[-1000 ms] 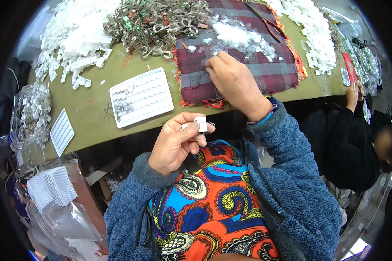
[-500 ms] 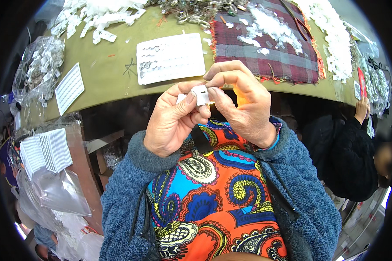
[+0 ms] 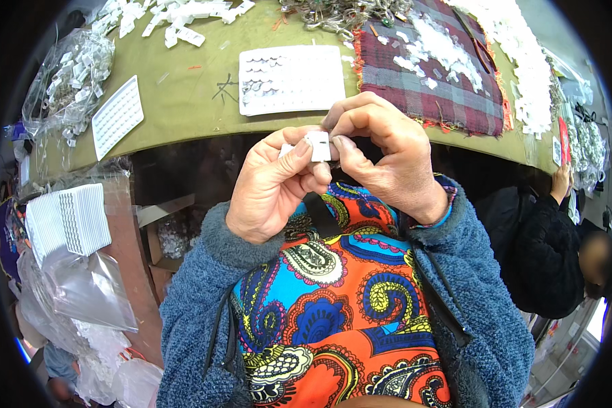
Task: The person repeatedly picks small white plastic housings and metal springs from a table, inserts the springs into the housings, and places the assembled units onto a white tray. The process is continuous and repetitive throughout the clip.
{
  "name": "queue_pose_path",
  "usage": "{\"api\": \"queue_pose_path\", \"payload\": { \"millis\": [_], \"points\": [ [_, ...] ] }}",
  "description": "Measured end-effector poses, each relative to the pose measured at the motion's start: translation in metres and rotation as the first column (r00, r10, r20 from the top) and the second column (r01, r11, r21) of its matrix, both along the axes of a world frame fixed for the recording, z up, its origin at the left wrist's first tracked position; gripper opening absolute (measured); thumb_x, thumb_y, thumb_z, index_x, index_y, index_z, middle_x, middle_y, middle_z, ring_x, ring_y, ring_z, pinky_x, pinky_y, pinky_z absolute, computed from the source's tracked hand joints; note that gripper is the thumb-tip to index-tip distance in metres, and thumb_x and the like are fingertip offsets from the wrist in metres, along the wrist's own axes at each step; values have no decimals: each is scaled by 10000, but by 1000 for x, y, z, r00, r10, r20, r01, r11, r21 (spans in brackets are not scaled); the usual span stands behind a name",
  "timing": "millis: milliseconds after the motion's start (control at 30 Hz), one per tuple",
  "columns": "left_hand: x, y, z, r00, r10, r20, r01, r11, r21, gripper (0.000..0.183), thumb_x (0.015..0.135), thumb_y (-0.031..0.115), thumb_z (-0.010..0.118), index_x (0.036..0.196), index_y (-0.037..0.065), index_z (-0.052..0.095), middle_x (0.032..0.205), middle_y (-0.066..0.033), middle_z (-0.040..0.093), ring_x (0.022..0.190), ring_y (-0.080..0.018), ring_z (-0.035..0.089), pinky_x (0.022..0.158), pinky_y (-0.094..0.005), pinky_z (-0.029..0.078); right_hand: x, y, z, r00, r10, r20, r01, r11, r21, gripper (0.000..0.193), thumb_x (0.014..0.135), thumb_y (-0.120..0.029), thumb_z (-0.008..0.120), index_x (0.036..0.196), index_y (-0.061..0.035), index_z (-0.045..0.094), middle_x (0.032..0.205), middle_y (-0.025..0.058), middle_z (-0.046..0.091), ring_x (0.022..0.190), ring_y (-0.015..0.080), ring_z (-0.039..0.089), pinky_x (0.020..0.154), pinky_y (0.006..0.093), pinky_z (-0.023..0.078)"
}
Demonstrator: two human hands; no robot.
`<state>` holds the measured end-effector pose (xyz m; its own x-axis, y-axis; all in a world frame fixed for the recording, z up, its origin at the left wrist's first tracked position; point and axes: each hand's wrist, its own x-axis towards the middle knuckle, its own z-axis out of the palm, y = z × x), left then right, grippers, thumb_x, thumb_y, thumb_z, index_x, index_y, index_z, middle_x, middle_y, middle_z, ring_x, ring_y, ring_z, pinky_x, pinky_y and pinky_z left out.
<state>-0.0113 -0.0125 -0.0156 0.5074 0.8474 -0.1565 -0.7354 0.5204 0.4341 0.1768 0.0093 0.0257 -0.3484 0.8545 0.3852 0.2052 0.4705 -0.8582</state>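
Observation:
Between the thumb and fingers of my left hand (image 3: 268,178) is a small white rectangular piece (image 3: 320,146) with a dark slit in its face. My left thumb presses on it from the left. My right hand (image 3: 389,155) is closed in a pinch at the piece's right edge, thumb and forefinger close together. Whatever those fingertips hold is too small to make out. Just beyond my hands, on the table, lies a white tray (image 3: 313,81) with rows of small dark curved pieces on its left part.
The green table (image 3: 183,109) carries a second white tray (image 3: 118,117), a plaid cloth (image 3: 381,85) with translucent bits, and piles of white pieces (image 3: 190,13). A bag of white pieces (image 3: 71,81) stands left, above stacked white trays (image 3: 68,221). At right, another person's hand (image 3: 562,180) touches the table edge.
The view has shifted a little, so the table and trays appear farther right. My right wrist sits slightly farther right; both hands keep to the same white piece.

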Motion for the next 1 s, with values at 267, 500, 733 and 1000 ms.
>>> {"api": "queue_pose_path", "payload": {
  "millis": [267, 500, 733, 1000],
  "points": [
    [-12, -1, 15, 982, 92, -163, -84, 995, 53, 172, 973, 80, 605, 1103, -31, 622, 878, -113, 703, 738, -171, 707, 650, -270, 601, -18, 7, 22, 982, 69, 175, -101, 978, 182, 139, 776, 83, 666, 860, 2, 589, 909, 121, 618, 806, 254, 651, 705, 315, 533],
    [-32, 4, 25, 987, 149, -57, -150, 988, -20, 249, 996, 102, 569, 1208, -27, 553, 1015, -155, 663, 789, -171, 693, 650, -261, 602, -32, 55, 41, 956, 114, 271, -152, 981, 124, 137, 806, 33, 717, 935, 4, 682, 940, 118, 681, 850, 227, 678, 752, 317, 538],
    [-74, 7, 20, 982, 174, 78, -176, 984, 19, 208, 1015, 156, 542, 1154, 2, 561, 901, -84, 586, 738, -179, 681, 587, -258, 593, -82, 165, 29, 820, 53, 570, -248, 930, 272, 106, 835, -7, 673, 938, 15, 688, 871, 123, 645, 771, 252, 663, 698, 328, 535],
    [-91, 11, 16, 986, 163, -26, -164, 986, -43, 195, 1012, 179, 554, 1086, 10, 617, 894, -110, 644, 688, -172, 676, 515, -221, 545, -115, 218, 3, 550, -120, 826, -433, 805, 405, 117, 831, -24, 585, 942, -10, 620, 852, 147, 634, 859, 341, 663, 726, 412, 560]
  ]
}}
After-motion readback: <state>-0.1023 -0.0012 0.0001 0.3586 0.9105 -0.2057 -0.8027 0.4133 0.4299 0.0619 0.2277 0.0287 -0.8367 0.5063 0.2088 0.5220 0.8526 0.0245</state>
